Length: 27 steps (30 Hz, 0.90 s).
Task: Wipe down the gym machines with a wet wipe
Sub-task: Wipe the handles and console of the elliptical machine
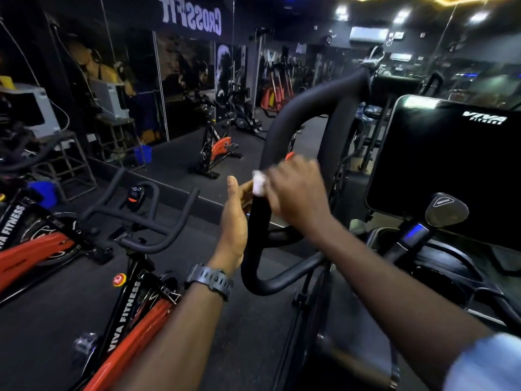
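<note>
The right hand [293, 190] curls over the near end of the black handlebar [284, 131], pressing a white wet wipe [258, 184] against it. The left hand [235, 218] rests beside the bar – fingers straight, holding nothing. A red spin bike [127, 320] stands to the left.

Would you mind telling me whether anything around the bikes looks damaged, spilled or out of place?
Nothing stands out. The right hand holds the white wipe against the black handlebar, the left hand rests beside it, and the red spin bike stands upright.
</note>
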Tool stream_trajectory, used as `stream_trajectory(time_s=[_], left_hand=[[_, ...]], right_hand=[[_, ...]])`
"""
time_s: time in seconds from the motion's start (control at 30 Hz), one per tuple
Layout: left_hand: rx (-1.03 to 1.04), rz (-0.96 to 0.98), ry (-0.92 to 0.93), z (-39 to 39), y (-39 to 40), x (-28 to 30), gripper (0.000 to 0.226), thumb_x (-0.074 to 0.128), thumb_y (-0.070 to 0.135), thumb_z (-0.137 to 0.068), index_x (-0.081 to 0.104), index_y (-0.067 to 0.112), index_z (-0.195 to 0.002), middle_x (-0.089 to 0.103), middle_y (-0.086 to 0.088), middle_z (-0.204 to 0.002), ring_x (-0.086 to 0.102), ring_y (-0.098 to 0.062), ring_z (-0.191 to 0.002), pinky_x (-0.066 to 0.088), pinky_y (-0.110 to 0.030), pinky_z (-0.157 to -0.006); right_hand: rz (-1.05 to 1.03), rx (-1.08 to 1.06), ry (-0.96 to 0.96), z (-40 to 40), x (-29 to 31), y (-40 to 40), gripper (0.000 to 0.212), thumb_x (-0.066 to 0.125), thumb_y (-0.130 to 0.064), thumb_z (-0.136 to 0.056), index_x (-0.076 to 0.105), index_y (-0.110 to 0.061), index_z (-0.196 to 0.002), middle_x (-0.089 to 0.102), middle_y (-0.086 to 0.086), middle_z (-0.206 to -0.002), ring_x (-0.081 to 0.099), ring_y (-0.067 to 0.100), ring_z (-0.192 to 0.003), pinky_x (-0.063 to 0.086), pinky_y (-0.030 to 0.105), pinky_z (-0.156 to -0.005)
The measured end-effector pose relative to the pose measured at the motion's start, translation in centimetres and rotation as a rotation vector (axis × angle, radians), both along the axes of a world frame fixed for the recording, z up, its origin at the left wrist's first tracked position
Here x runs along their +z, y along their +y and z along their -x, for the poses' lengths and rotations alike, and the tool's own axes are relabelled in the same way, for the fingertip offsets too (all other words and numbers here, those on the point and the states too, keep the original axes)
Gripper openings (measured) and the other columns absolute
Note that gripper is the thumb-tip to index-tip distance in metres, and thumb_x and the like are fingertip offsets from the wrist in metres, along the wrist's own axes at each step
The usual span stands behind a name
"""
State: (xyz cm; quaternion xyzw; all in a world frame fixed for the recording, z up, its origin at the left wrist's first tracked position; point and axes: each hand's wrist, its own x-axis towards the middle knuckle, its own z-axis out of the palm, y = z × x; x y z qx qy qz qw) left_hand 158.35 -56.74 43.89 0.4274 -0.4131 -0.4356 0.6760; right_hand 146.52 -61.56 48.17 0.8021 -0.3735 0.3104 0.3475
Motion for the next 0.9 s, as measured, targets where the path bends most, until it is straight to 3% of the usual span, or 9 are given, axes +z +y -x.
stream_trajectory(time_s=[0.1,0.23,0.33,0.43,0.5,0.57,0.73,0.8,0.9], left_hand=[[0.021,-0.002,0.031,0.1,0.2,0.3,0.064,0.017,0.061,-0.101,0.068,0.023,-0.110,0.077,0.016,-0.092,0.069,0.004,-0.092,0.050,-0.011,-0.079],[0.022,-0.033,0.025,-0.6,0.0,0.2,0.066,0.015,0.065,-0.099,0.067,0.026,-0.116,0.075,0.014,-0.104,0.066,0.004,-0.101,0.049,-0.018,-0.091],[0.014,-0.047,0.021,-0.8,0.0,0.1,0.064,0.014,0.063,-0.101,0.065,0.028,-0.114,0.072,0.016,-0.105,0.064,0.006,-0.102,0.045,-0.016,-0.086],[0.023,-0.045,0.011,-0.5,-0.3,0.6,0.069,0.013,0.063,-0.101,0.068,0.023,-0.114,0.073,0.006,-0.107,0.067,-0.007,-0.103,0.047,-0.021,-0.083],[0.025,-0.043,0.004,-0.4,-0.7,1.4,0.070,0.012,0.065,-0.100,0.068,0.024,-0.113,0.074,0.007,-0.103,0.069,-0.006,-0.097,0.048,-0.021,-0.079],[0.016,-0.037,0.007,-0.4,-1.2,2.3,0.075,0.011,0.067,-0.100,0.066,0.020,-0.119,0.074,0.006,-0.104,0.070,-0.004,-0.095,0.050,-0.019,-0.075],[-0.028,-0.013,0.027,-0.7,-2.3,3.5,0.080,0.009,0.065,-0.101,0.060,0.013,-0.133,0.070,0.003,-0.112,0.069,0.002,-0.088,0.051,-0.011,-0.066],[-0.045,0.019,0.031,-0.6,-2.4,4.1,0.081,0.010,0.064,-0.101,0.060,0.009,-0.133,0.070,-0.005,-0.115,0.071,-0.001,-0.082,0.052,-0.011,-0.059],[-0.057,0.030,0.043,-0.4,-2.3,5.4,0.080,0.010,0.061,-0.102,0.059,0.006,-0.133,0.068,-0.008,-0.116,0.068,-0.004,-0.081,0.051,-0.012,-0.051]], right_hand=[[0.003,-0.052,-0.097,-0.2,3.4,-1.0,0.015,0.058,-0.028,-0.083,0.060,-0.016,-0.092,0.059,0.006,-0.086,0.053,0.032,-0.084,0.036,0.041,-0.072],[-0.133,0.186,0.247,1.1,-5.4,1.7,0.015,0.070,-0.022,-0.074,0.060,-0.016,-0.084,0.056,0.004,-0.076,0.051,0.028,-0.075,0.033,0.037,-0.064],[-0.170,0.235,0.365,1.7,-7.2,1.9,0.008,0.058,-0.024,-0.084,0.060,-0.018,-0.080,0.054,0.001,-0.074,0.051,0.026,-0.075,0.032,0.037,-0.066],[0.000,0.149,0.197,0.6,-0.1,-0.5,0.013,0.054,-0.026,-0.084,0.057,-0.014,-0.080,0.055,0.008,-0.075,0.053,0.029,-0.072,0.033,0.038,-0.063],[0.072,0.019,0.028,0.6,5.3,-2.2,0.016,0.054,-0.027,-0.084,0.059,-0.012,-0.088,0.057,0.009,-0.082,0.053,0.031,-0.077,0.034,0.040,-0.066],[0.071,0.004,-0.014,0.4,6.4,-2.3,0.017,0.053,-0.027,-0.086,0.059,-0.012,-0.090,0.057,0.009,-0.085,0.052,0.031,-0.079,0.033,0.040,-0.067],[0.056,0.249,0.372,0.0,-0.6,-0.2,0.029,0.040,-0.018,-0.097,0.061,-0.014,-0.077,0.055,0.006,-0.075,0.052,0.027,-0.072,0.035,0.039,-0.064],[0.099,0.189,0.301,0.6,3.1,-1.8,0.019,0.046,-0.019,-0.091,0.062,-0.012,-0.083,0.058,0.009,-0.080,0.054,0.029,-0.075,0.036,0.041,-0.068],[0.213,-0.091,-0.053,2.8,11.7,-3.7,0.019,0.054,-0.023,-0.086,0.065,-0.012,-0.097,0.062,0.009,-0.090,0.054,0.027,-0.082,0.026,0.036,-0.075]])
